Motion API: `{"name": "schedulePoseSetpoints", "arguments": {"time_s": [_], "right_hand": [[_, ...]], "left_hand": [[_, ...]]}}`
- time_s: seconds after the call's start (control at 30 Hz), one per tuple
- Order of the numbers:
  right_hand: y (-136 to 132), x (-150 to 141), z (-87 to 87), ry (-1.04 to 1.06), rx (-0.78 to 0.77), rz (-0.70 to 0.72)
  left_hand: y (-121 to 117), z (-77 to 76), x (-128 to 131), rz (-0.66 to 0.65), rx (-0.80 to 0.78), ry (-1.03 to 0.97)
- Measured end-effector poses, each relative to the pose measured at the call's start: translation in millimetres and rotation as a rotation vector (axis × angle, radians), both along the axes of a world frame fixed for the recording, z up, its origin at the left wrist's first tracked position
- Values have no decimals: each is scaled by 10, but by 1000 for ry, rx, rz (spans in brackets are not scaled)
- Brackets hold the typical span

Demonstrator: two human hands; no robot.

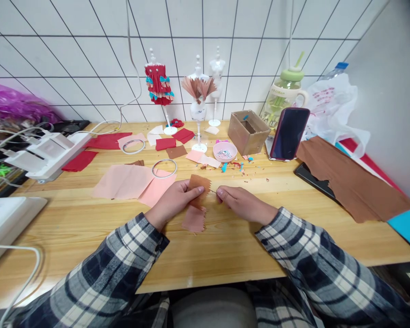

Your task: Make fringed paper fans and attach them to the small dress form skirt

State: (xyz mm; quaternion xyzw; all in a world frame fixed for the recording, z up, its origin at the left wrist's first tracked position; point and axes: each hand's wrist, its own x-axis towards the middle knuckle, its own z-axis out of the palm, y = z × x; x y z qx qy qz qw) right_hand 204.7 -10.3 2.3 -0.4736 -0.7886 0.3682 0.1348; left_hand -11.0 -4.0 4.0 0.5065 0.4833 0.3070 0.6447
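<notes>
Between the thumb and fingers of my left hand (175, 199) is a piece of brown crepe paper (199, 183) with a notched right edge. My right hand (240, 200) is closed in a pinch on a thin strip at that notched edge. Just below hangs or lies a pinkish-brown piece of paper (194, 220), its right side also jagged; whether it joins the held piece I cannot tell. To the left, pink paper sheets (123, 181) lie flat near a silver ring (164, 168).
Behind stand a mini dress form with brown pleated paper (198, 89), one in a red dress (156, 82) and a bare white one (217, 75). A pink bowl (225, 151), cardboard box (248, 134), phone (289, 134) and brown sheet (356, 182) sit right; a power strip (51, 155) left.
</notes>
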Motion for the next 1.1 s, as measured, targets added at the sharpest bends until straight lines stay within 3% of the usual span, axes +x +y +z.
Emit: {"name": "schedulePoseSetpoints", "arguments": {"time_s": [0.43, 1.1], "right_hand": [[-17, 2, -1, 38, -15, 22], [-11, -30, 1, -42, 51, 48]], "left_hand": [[12, 3, -4, 47, 47, 14], [0, 16, 9, 12, -6, -10]]}}
